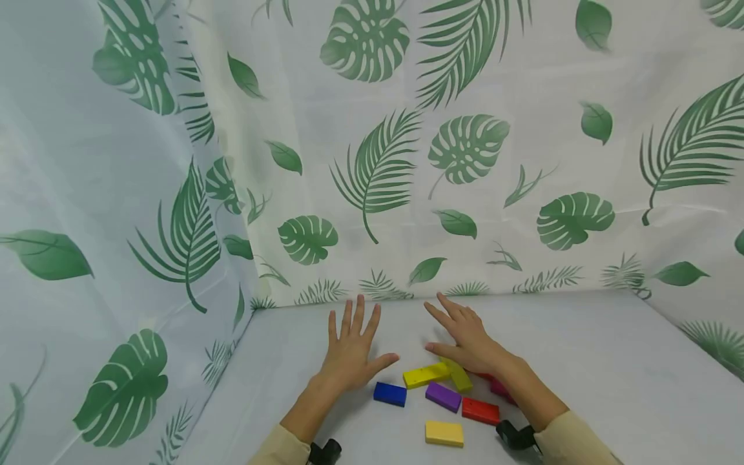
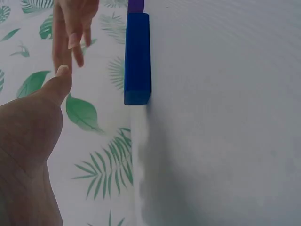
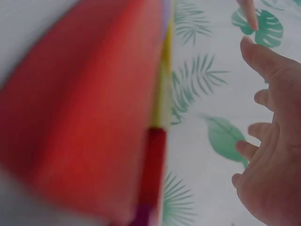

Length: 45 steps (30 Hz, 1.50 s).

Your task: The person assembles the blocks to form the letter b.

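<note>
Leaf-printed white curtain (image 1: 372,148) fills the upper two thirds of the head view and wraps the left edge, hanging behind and beside a pale grey surface (image 1: 581,361) across the lower part. Lower left of centre: left hand (image 1: 351,352), palm down, fingers straight and spread, thumb angled out to the right; it holds nothing, and whether the palm rests on the surface or hangs just above it cannot be told. Just right of its wrist, low in the frame: blue block (image 1: 389,394), lying flat and apart from the hand; in the left wrist view the same block shows at upper centre with a sliver of purple beyond it. Next right: yellow block (image 1: 427,374), lying flat, its right end meeting an olive-yellow block (image 1: 460,376) set at an angle. Below these: purple block (image 1: 443,396), flat, close beside a red block (image 1: 480,411) to its right. Lowest in the group: a second yellow block (image 1: 444,433), lying alone near the bottom edge. Right of centre: right hand (image 1: 467,341), fingers straight and loosely spread, pointing to the upper left, thumb just above the top of the olive-yellow block; contact cannot be told, and it grips nothing. Under the right forearm: pink block (image 1: 500,389), partly hidden. Cream sleeves and dark wrist-worn mounts sit at the bottom edge. Right wrist view: blurred red and yellow at left, spread fingers at right.
</note>
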Each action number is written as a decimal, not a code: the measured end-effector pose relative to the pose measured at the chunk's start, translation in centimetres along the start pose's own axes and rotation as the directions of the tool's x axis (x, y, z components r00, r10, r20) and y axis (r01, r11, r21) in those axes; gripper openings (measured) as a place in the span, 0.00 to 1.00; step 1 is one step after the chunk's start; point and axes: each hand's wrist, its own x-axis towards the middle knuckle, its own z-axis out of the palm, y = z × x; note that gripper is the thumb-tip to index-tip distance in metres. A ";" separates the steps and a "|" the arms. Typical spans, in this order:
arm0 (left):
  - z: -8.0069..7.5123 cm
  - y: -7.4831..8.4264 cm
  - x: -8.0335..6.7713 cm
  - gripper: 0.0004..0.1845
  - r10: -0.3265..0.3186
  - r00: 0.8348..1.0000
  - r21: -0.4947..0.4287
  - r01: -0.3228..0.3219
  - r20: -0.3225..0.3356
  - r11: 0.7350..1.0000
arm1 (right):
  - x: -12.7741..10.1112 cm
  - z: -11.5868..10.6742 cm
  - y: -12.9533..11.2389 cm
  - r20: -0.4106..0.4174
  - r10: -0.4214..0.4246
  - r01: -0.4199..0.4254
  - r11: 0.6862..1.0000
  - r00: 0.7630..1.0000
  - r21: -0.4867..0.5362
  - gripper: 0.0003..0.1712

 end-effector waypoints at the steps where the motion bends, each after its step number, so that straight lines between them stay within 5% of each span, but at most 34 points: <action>1: -0.1 -0.1 -0.1 0.56 0.009 1.000 -0.003 -0.009 0.006 1.000 | 0.3 -0.1 -0.2 0.006 -0.012 0.012 1.000 1.000 0.009 0.49; 11: -0.5 -1.2 -1.5 0.56 0.190 0.979 -0.198 -0.174 0.067 0.965 | 2.7 -0.6 -2.3 0.051 -0.043 0.037 0.993 0.998 0.108 0.47; 18: -0.8 -1.4 -1.7 0.54 0.196 0.967 -0.364 -0.127 0.161 0.923 | 1.6 0.2 -2.4 0.138 -0.001 -0.019 0.990 0.990 0.141 0.44; 23: -0.6 -1.5 -1.5 0.28 0.241 0.918 -0.403 -0.101 0.314 0.910 | 0.9 0.6 -1.4 0.225 0.019 -0.058 0.984 0.974 0.167 0.34; 27: -0.4 -1.5 -1.3 0.19 0.275 0.884 -0.437 -0.092 0.377 0.895 | 0.8 0.4 -1.0 0.299 -0.019 -0.055 0.970 0.954 0.237 0.24; 34: -0.6 -1.2 -1.5 0.17 0.286 0.883 -0.450 -0.097 0.373 0.888 | 0.6 0.6 -0.8 0.393 -0.100 -0.020 0.957 0.914 0.290 0.11; 45: -0.7 -0.9 -1.7 0.26 0.266 0.877 -0.447 -0.066 0.400 0.892 | 0.5 1.2 -0.7 0.382 -0.126 0.035 0.971 0.916 0.237 0.11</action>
